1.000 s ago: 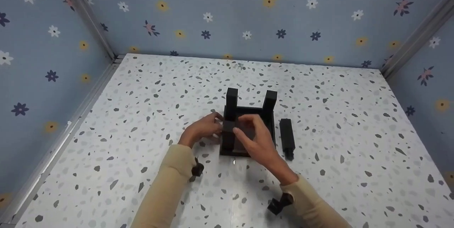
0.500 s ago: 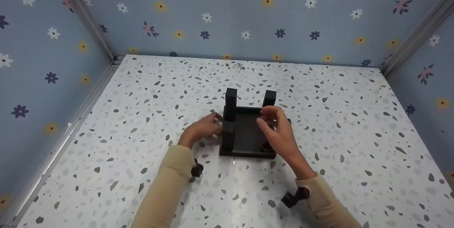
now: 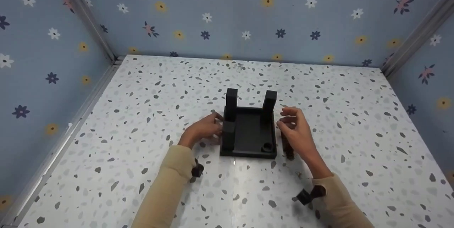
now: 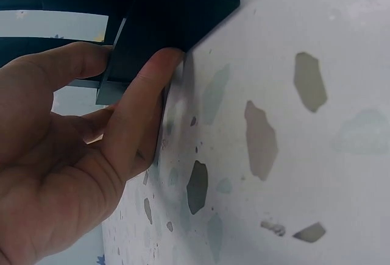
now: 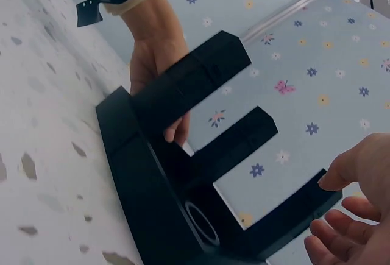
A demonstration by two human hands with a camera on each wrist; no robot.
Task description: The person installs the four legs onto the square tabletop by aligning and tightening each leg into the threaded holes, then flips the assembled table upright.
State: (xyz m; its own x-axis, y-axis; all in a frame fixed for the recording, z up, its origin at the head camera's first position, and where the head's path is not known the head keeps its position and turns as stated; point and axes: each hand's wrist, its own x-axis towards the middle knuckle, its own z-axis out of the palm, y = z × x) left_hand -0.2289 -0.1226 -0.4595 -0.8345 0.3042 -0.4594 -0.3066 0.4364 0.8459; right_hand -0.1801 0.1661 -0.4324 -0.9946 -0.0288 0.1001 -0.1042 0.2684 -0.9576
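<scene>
A small black table (image 3: 250, 128) lies upside down, with three square legs standing up from it. At its near right corner shows a bare round socket (image 3: 267, 147). My left hand (image 3: 205, 128) holds the table's left side, the thumb at the rim and a fingertip low on the edge in the left wrist view. Over a loose black leg (image 3: 288, 147) on the right hovers my right hand (image 3: 297, 130), its thumb and fingers bent and apart with nothing between them. Part of that leg is hidden under the hand.
The speckled white tabletop (image 3: 170, 89) lies under everything. Blue flowered panels (image 3: 248, 15) stand at the back and both sides, with metal posts at the corners. A black wrist camera mount (image 3: 308, 195) sits at the right sleeve.
My right hand has moved right, from over the front left leg across the table to above the loose leg. The left hand has stayed on the table's left side.
</scene>
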